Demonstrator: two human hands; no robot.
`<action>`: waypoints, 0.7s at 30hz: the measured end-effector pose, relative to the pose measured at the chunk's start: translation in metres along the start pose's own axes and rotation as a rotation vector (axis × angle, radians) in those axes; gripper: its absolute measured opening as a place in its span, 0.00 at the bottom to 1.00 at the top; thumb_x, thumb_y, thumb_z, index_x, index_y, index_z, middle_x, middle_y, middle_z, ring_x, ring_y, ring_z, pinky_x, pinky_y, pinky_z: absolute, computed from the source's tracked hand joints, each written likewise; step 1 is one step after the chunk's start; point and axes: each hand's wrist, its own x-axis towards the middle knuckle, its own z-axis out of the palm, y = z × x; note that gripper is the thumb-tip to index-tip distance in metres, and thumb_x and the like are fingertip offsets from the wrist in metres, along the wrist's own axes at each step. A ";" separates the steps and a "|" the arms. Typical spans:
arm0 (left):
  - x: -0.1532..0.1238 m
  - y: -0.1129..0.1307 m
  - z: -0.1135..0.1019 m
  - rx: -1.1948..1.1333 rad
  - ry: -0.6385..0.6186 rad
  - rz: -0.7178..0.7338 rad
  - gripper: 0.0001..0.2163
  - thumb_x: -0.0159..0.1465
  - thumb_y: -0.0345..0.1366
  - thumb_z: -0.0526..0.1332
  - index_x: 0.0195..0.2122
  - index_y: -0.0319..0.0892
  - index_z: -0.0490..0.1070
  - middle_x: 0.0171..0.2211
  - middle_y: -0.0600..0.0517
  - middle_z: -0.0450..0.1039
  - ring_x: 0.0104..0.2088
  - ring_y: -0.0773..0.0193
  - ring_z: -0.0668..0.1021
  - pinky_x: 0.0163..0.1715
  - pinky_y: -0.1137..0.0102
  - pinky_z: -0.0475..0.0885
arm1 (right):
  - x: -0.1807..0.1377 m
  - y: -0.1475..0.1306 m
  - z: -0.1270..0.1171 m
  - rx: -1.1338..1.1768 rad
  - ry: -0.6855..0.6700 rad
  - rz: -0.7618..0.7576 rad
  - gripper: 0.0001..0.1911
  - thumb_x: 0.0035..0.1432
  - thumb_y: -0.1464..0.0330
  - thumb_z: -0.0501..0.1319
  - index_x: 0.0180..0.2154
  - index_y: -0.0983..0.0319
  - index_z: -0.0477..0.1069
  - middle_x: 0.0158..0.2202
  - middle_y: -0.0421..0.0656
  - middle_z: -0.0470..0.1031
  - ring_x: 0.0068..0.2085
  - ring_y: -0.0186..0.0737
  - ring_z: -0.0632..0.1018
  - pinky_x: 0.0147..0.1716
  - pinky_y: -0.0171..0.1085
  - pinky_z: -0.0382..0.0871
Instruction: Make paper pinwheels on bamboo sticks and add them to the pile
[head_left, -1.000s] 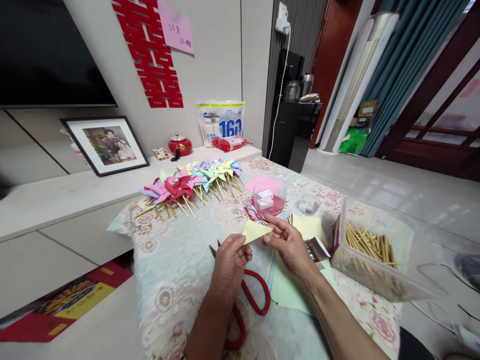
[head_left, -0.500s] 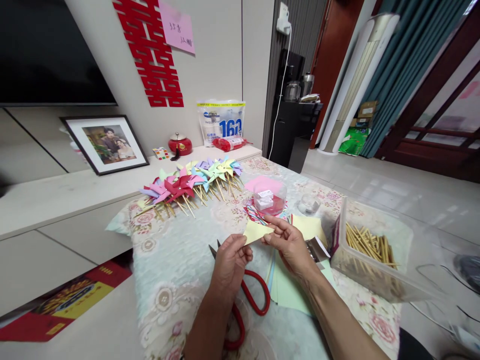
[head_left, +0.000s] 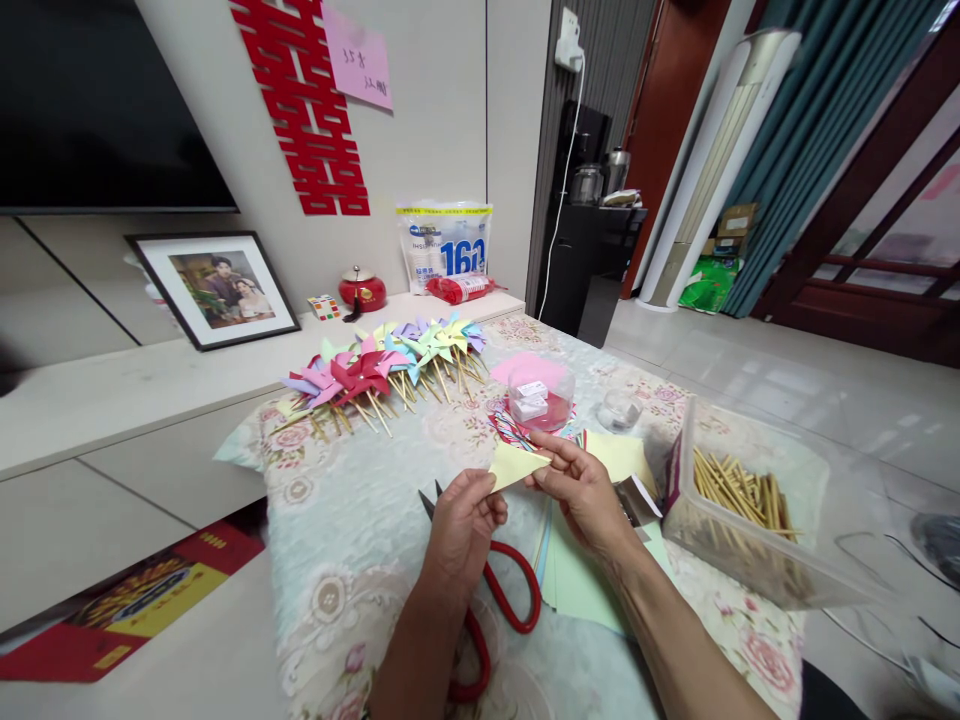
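A pale yellow piece of paper (head_left: pixel 514 465), folded to a triangle, is stretched between my two hands above the table. My left hand (head_left: pixel 463 515) pinches its left corner between thumb and fingers. On the other side, my right hand (head_left: pixel 577 488) grips the right corner. Red-handled scissors (head_left: pixel 517 590) lie on the cloth beneath my left forearm, blades pointing away and partly covered by that arm. Under my right arm rests a stack of pale green paper sheets (head_left: pixel 581 580). More yellow paper (head_left: pixel 615 455) lies just beyond my right hand.
Several finished paper pinwheels (head_left: pixel 375 370) lie at the table's far left. A clear round container (head_left: pixel 541 395) stands behind my hands, near a small clear dish (head_left: pixel 619 409). At right, a plastic bin (head_left: pixel 720 550) holds wooden sticks (head_left: pixel 746 490). A flowered cloth (head_left: pixel 337 530) covers the table.
Both hands keep their hold on the folded yellow paper, with barely any movement. The whole view has shifted very slightly.
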 end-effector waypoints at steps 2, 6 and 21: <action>0.000 -0.002 0.000 0.037 -0.013 0.016 0.13 0.44 0.36 0.72 0.26 0.40 0.69 0.17 0.57 0.68 0.18 0.70 0.70 0.20 0.75 0.65 | 0.001 0.002 -0.001 -0.016 0.024 -0.012 0.27 0.43 0.71 0.71 0.48 0.62 0.76 0.27 0.37 0.79 0.30 0.35 0.77 0.36 0.36 0.68; -0.001 -0.005 0.000 0.164 -0.036 0.065 0.10 0.50 0.37 0.69 0.27 0.40 0.68 0.15 0.56 0.69 0.18 0.70 0.69 0.21 0.75 0.64 | 0.003 0.003 -0.001 -0.036 0.086 -0.011 0.27 0.39 0.72 0.70 0.46 0.61 0.77 0.26 0.36 0.77 0.30 0.36 0.75 0.33 0.35 0.67; -0.001 -0.019 0.002 0.617 -0.139 0.467 0.29 0.56 0.36 0.67 0.59 0.39 0.64 0.47 0.42 0.75 0.42 0.57 0.80 0.41 0.66 0.74 | 0.004 0.002 -0.002 -0.276 0.158 -0.046 0.27 0.40 0.69 0.65 0.47 0.65 0.75 0.20 0.32 0.65 0.23 0.33 0.64 0.25 0.34 0.55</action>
